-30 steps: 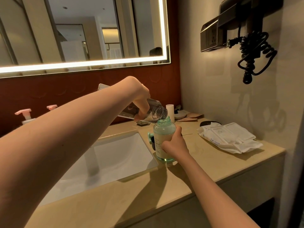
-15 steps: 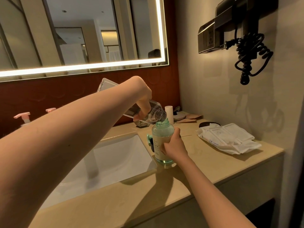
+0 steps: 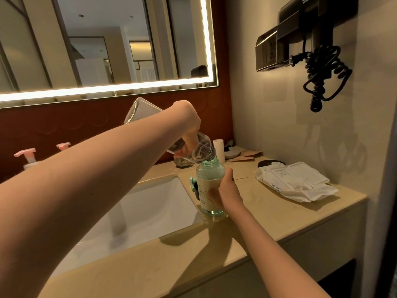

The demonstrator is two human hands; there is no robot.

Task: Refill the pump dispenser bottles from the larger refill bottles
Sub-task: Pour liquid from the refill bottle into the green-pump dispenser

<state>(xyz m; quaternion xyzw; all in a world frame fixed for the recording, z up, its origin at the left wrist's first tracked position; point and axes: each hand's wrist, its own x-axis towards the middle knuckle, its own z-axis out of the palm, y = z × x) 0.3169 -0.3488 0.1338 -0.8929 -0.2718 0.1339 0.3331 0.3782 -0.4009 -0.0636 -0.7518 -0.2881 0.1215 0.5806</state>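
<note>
Pour in progress here: the left hand (image 3: 189, 125) is wrapped around the clear refill bottle (image 3: 202, 148), tipping it steeply neck-down so its mouth sits right over the open neck of the green dispenser bottle (image 3: 209, 175). The right hand (image 3: 225, 194) is curled around the green bottle's body, bracing it upright on the tabletop (image 3: 268, 216) just beside the right edge of the sink (image 3: 150, 211). The cap is plainly off; what looks like its green pump head (image 3: 193, 184) lies just left of the bottle. A pale line shows near the top of the label, which may be the fill level, though I can't read it for sure. The refill bottle looks mostly clear, with only a little liquid pooled near the neck, so this fill seems well along. By my read, the pour still has to finish and the pump has to go back on. Two pink-pump bottles (image 3: 28, 157) also wait at the far left, behind the forearm, with no sign yet whether they are filled.
</note>
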